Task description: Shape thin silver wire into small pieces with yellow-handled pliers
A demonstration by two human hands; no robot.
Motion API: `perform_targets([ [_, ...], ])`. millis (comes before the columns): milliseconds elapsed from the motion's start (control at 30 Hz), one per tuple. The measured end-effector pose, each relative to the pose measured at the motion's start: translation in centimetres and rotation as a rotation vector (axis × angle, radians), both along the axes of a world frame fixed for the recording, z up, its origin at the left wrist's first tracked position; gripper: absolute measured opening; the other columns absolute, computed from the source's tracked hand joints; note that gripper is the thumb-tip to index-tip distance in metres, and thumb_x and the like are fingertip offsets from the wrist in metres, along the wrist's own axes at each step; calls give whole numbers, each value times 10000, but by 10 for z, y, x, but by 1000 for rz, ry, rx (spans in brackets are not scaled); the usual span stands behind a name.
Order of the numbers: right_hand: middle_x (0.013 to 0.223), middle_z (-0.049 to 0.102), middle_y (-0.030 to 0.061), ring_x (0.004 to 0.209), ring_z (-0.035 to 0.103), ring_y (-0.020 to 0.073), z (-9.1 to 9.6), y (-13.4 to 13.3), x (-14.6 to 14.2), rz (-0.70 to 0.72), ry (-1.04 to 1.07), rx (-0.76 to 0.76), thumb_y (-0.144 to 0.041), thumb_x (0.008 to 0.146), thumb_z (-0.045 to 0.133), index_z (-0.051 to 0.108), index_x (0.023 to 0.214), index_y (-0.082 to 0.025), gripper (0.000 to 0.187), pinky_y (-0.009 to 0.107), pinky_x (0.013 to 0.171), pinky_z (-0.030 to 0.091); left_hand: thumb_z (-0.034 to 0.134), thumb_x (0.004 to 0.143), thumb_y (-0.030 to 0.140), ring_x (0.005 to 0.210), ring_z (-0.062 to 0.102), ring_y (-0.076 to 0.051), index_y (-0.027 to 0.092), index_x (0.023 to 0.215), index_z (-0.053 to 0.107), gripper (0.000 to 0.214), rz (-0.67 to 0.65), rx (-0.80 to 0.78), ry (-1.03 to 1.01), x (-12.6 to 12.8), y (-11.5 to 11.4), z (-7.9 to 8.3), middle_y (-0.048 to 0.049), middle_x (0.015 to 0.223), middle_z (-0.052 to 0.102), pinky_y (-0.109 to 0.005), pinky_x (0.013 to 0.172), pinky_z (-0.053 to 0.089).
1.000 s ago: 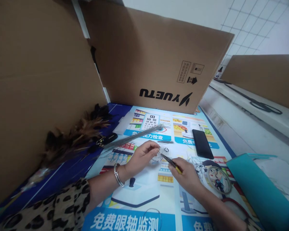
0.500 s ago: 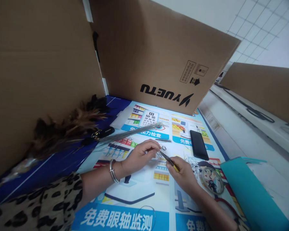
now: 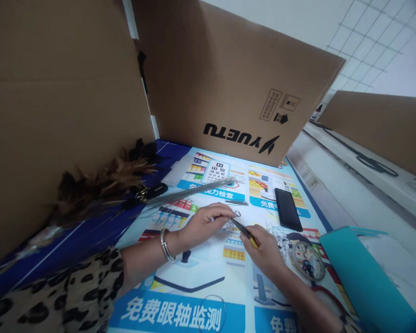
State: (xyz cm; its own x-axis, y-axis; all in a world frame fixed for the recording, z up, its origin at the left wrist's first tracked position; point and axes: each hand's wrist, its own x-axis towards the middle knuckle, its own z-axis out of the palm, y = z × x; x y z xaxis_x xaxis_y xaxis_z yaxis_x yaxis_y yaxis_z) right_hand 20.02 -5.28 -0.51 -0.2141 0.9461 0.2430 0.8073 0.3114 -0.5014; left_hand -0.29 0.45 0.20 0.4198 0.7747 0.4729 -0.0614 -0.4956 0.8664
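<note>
My left hand (image 3: 203, 224) pinches a thin bent wire piece (image 3: 234, 214) above the printed poster (image 3: 194, 286). A silver bangle sits on that wrist. My right hand (image 3: 263, 249) is closed round small yellow-handled pliers (image 3: 244, 230), whose dark tips meet the wire at my left fingertips. A bundle of straight thin wires (image 3: 190, 190) lies just behind the hands, with a few short wire pieces (image 3: 236, 202) beside it.
A black phone (image 3: 287, 209) lies to the right of the wires. Brown feathers (image 3: 104, 182) and a black key fob (image 3: 152, 190) sit at the left. Cardboard walls (image 3: 229, 78) stand behind and left. A teal folder (image 3: 360, 273) and a round disc (image 3: 307, 261) lie at the right.
Both hands stay together on the wire, with only small shifts of fingers and pliers. The camera has tilted slightly, moving the scene in the frame.
</note>
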Motion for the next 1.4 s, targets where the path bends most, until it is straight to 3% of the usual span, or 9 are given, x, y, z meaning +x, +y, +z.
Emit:
perform_targets([
  [200, 821, 568, 36, 775, 535, 162, 0, -2, -1, -6, -62, 15, -315, 824, 444, 568, 937, -205, 200, 261, 696, 419, 511, 809, 202, 890, 573, -160, 169, 893, 662, 176, -5, -61, -18, 1, -2, 2, -71, 932, 634, -310, 823, 456],
  [567, 816, 565, 37, 738, 539, 151, 1, -4, 0, 7, -26, 66, -310, 817, 457, 561, 948, -204, 198, 266, 695, 433, 548, 780, 240, 691, 511, -105, 145, 891, 634, 170, -47, -380, -143, 0, -2, 0, -52, 867, 614, -231, 644, 415],
  [1200, 799, 560, 25, 725, 534, 151, 2, -4, 0, -25, 22, 37, -300, 794, 481, 565, 913, -210, 171, 261, 677, 427, 561, 764, 276, 619, 468, -87, 138, 922, 625, 219, -84, -391, -119, 0, -3, 1, -42, 812, 597, -228, 586, 397],
  [1400, 793, 566, 28, 732, 531, 154, 3, -5, -2, 3, 26, 46, -294, 804, 467, 566, 899, -211, 161, 253, 663, 424, 552, 773, 281, 619, 480, -84, 146, 931, 619, 218, -81, -382, -80, 0, -3, -1, -56, 881, 616, -222, 581, 406],
])
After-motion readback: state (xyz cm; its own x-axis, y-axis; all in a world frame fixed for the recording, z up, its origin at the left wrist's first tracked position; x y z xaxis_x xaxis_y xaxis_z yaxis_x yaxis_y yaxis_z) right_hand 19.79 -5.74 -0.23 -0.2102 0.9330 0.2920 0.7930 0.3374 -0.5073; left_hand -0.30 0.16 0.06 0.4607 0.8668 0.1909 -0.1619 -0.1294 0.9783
